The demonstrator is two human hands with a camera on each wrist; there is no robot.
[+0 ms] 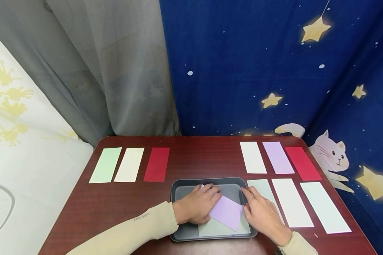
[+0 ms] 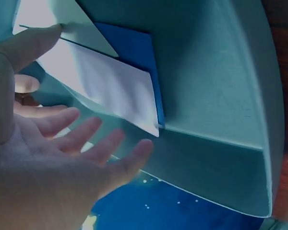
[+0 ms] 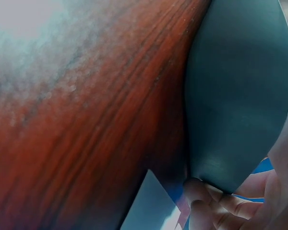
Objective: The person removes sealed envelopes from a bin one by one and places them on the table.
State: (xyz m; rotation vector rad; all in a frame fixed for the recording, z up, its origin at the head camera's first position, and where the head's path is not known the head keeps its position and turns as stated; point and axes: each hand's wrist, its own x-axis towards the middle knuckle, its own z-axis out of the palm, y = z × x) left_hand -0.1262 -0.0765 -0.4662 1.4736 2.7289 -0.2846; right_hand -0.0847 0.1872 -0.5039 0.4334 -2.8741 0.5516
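A dark grey tray (image 1: 207, 180) stands near the front of the table. Inside it, a light purple paper (image 1: 226, 211) lies at a slant over a pale grey-green paper (image 1: 215, 231). My left hand (image 1: 198, 206) reaches over the tray's left side and covers part of the purple paper. In the left wrist view its fingers (image 2: 117, 139) are spread and fairly straight, while the thumb lies over a pale sheet. At the tray's right side, my right hand (image 1: 262, 212) holds the rim, fingers bent around the edge. Its palm is hidden.
Green (image 1: 105, 165), cream (image 1: 129, 165) and red (image 1: 156, 165) paper strips lie at the table's left. On the right lie several more, including a purple strip (image 1: 278, 158), a red strip (image 1: 303, 163) and a white strip (image 1: 292, 203). Curtains hang behind the table.
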